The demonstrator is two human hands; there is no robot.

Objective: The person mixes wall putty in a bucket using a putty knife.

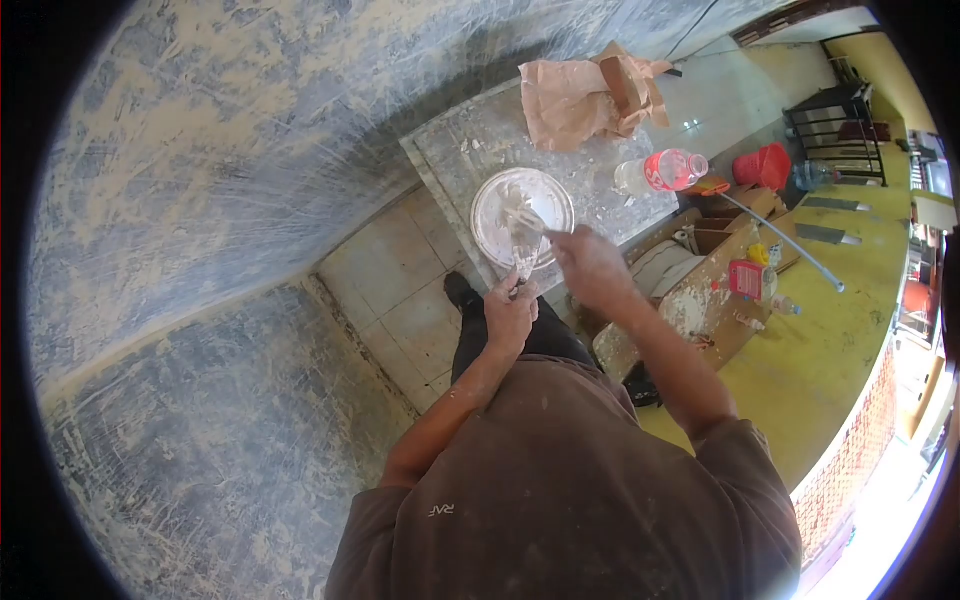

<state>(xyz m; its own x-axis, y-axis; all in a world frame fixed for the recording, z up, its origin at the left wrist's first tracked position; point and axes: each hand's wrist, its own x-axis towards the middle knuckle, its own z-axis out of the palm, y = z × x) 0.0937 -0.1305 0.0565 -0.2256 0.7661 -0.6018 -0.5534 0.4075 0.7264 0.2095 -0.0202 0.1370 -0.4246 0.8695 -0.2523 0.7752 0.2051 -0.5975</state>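
Observation:
My left hand [511, 318] is wrapped around the handle of a putty knife [524, 261], its blade coated in white paste and pointing over the near rim of a round white lid [480, 222]. From the right, my right hand [594, 270] grips a second putty knife [528, 220], slightly blurred, its blade over the white paste [518, 195] on the lid. The two blades are close together above the lid. The lid rests on a stained grey tabletop [455, 150].
Crumpled brown paper [565, 100] and a red-labelled plastic bottle [662, 172] are on the tabletop. A paint-spattered wooden box [700, 290] stands at right, beside a yellow surface [800, 370] with small bottles. Plastered walls [220, 150] border the left; a red bucket [762, 166] is farther back.

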